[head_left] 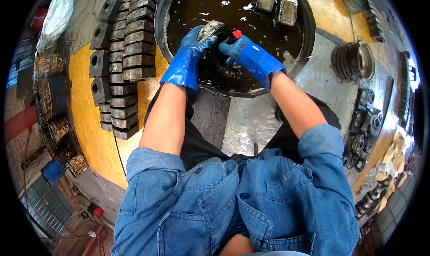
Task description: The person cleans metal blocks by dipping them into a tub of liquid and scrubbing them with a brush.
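Both my hands wear blue rubber gloves and are over a round black basin (310, 34) of dark, oily liquid with scattered bubbles. My left hand (191, 47) is closed around a worn, curved metal block (210, 30), tilted above the liquid. Close beside it, my right hand (241, 49) is curled around a dark tool with a red end (237, 34); its working part is hidden between the hands, so I cannot make out its kind. Two similar metal blocks (286, 8) sit at the basin's far right, partly in the liquid.
Left of the basin stand long rows of stacked metal blocks (139, 45) and square dark blocks with holes (99, 63). To the right are a ribbed metal ring (354, 61) and several dark machine parts (363, 126). A white plastic bag (56, 18) lies far left.
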